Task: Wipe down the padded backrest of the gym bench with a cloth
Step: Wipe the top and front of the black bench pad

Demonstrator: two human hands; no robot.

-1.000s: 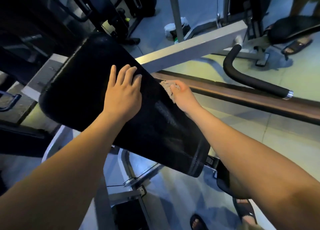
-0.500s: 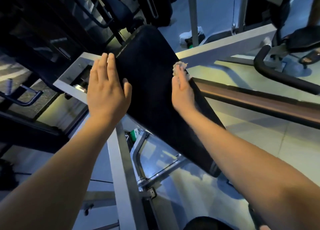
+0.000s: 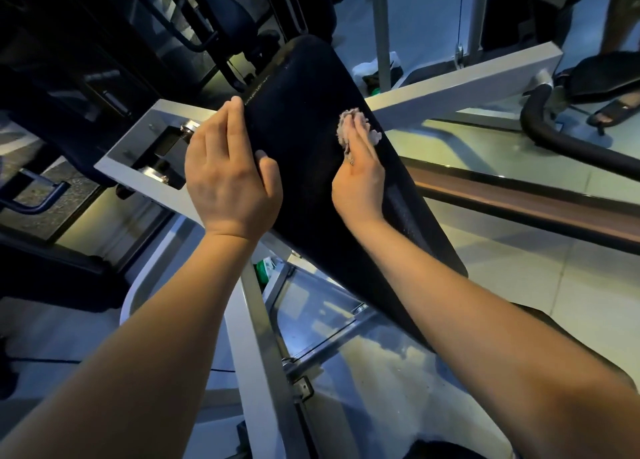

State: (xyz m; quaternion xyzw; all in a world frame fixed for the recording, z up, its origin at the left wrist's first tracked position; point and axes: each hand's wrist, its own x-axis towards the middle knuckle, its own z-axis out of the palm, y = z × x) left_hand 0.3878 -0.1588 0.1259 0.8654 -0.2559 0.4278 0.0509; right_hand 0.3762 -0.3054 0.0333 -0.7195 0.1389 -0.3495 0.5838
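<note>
Nearest the camera, both bare forearms reach up over the white metal frame that carries the black padded backrest, which slopes up and away.

The left grip is spread flat. Its fingers lie straight along the pad's left edge and its thumb rests on the pad's face, so it steadies the pad rather than clutching it.

A little further up, the right grip is also flat, with straight fingers pressing a small bunched cloth onto the pad close to its right edge. Whether the thumb pins the cloth cannot be told.

Beyond the pad stand dark gym machines, a black padded handle and a sandalled foot on the tiled floor.

The wipe looks to be under way, with the upper pad not yet covered.

The main risk is the cloth. It is held only by pressure so near the edge, and an outward stroke could push it off the side to the floor. The strip under the left grip may also go unwiped unless that grip shifts.
</note>
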